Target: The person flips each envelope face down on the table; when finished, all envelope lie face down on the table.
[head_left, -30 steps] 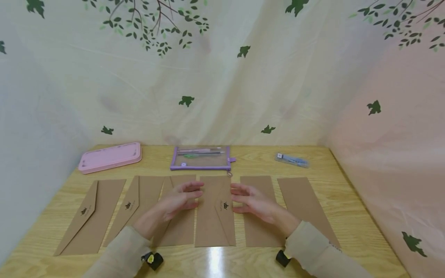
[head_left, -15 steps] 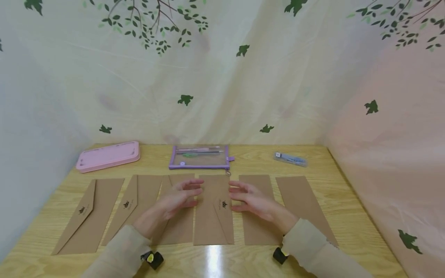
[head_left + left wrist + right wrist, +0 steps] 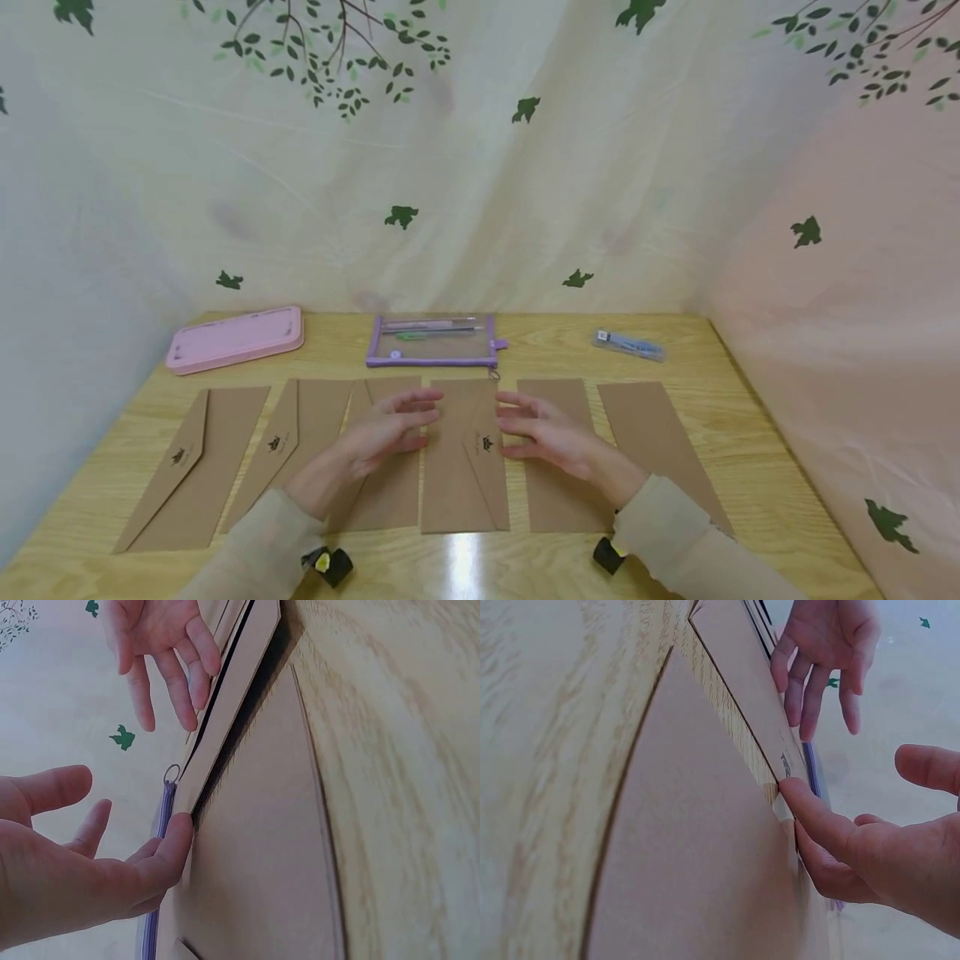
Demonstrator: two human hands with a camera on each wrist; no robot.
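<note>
Pink rectangular case (image 3: 235, 340) is set by far left corner of wooden surface (image 3: 540, 575). Left hand (image 3: 386, 432), fingers loosely spread, is held beside flat brown paper envelope (image 3: 448, 471), laid about midway between side edges. Right hand (image 3: 555, 437), likewise spread, is held opposite; contact can't be told.

illegibly small lettering (image 3: 478, 445) on the central envelope flap (image 3: 491, 471)

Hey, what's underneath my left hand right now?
Under your left hand lies the third brown envelope from the left. Its top edge and lower part show; much of its middle is covered, so any print there can't be seen.
</note>
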